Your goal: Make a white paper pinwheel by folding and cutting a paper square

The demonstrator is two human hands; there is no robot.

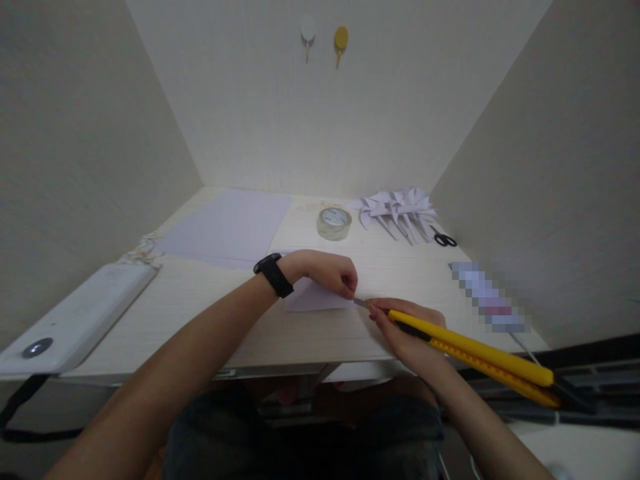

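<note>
My left hand (pixel 327 272), with a black band on its wrist, presses down on a small white piece of paper (pixel 315 299) on the pale wooden desk (pixel 200 300), fingers curled at the paper's right edge. A long yellow utility knife (pixel 465 347) sits in my right hand (pixel 407 327). Its metal blade tip points left and meets the paper's right edge just beside my left fingertips.
A roll of clear tape (pixel 334 223) stands behind my hands. Folded white paper shapes (pixel 397 210) and black scissors (pixel 444 239) lie at the back right. Large white sheets (pixel 225 227) lie at the back left, a white flat device (pixel 75 317) at the left edge.
</note>
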